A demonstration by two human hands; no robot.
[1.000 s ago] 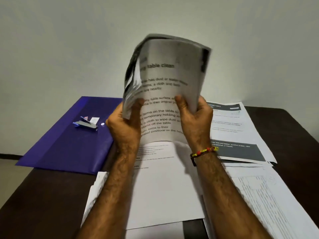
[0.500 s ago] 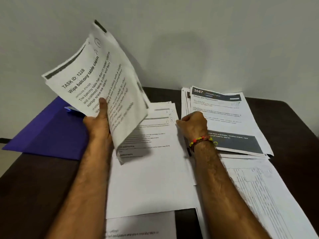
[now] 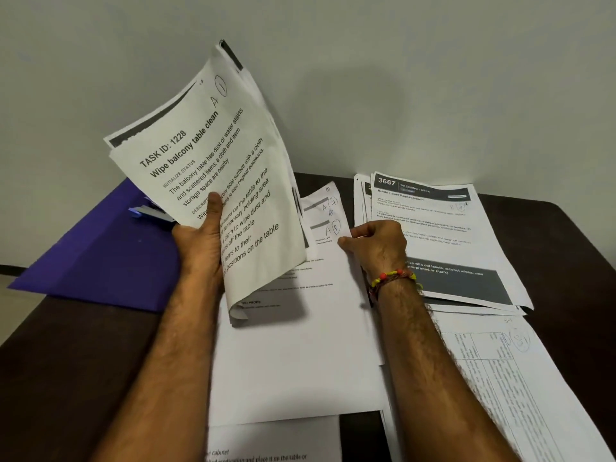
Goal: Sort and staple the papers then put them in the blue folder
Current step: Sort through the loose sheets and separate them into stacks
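Papers: a sheaf (image 3: 213,181) headed "TASK ID: 1228" is held tilted above the dark table (image 3: 66,378), other sheets spread beneath.
Left hand (image 3: 200,245): grips the sheaf's lower edge, thumb pressed on the front page.
Right hand (image 3: 376,248): fingers curled, pinching the corner of the middle stack (image 3: 300,355).
Blue folder (image 3: 100,261): lies at the table's left, a stapler (image 3: 146,211) on it.
Right side: a pile (image 3: 443,235) marked "3667".

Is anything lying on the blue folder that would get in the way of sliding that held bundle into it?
Yes. A small stapler lies on the closed blue folder, partly hidden behind the bundle held in the left hand.
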